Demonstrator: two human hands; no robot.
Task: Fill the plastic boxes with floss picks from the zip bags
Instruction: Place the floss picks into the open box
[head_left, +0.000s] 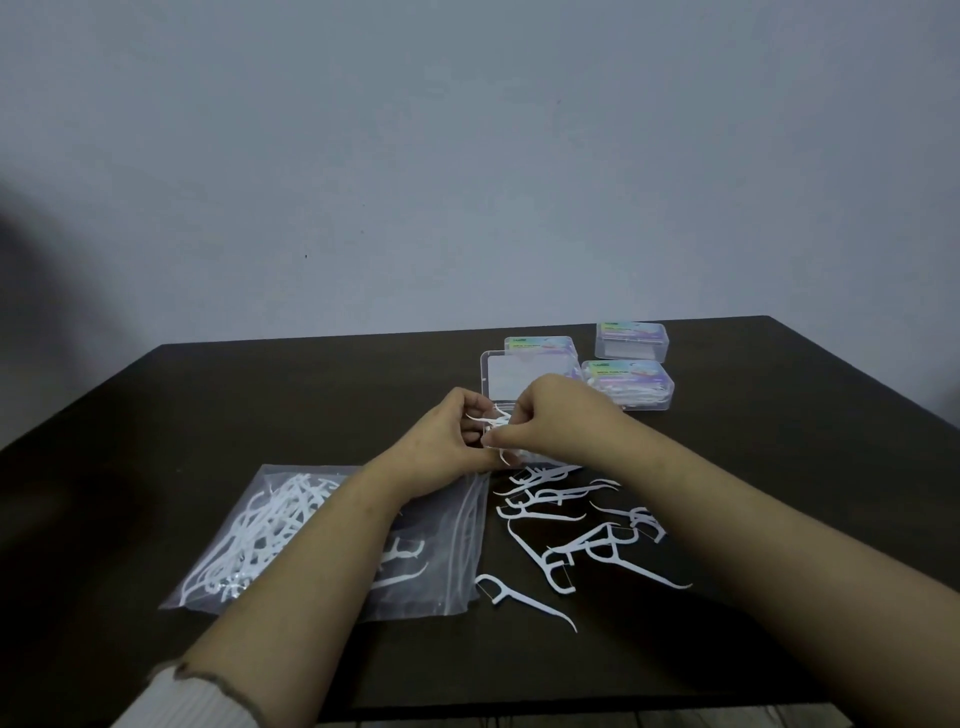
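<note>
My left hand (451, 439) and my right hand (556, 421) meet at the table's middle, both pinching a small bunch of white floss picks (493, 422). Just behind them an open clear plastic box (506, 376) lies with its lid up. A clear zip bag (291, 525) with several floss picks inside lies flat under my left forearm. Several loose floss picks (566, 530) are scattered on the table under my right forearm.
Two shut plastic boxes with colourful labels, one (631, 389) holding picks and one (631, 340) further back, stand at the right rear of the dark table (260, 405). Another labelled box (540, 345) sits behind the open one. A grey wall rises behind the table.
</note>
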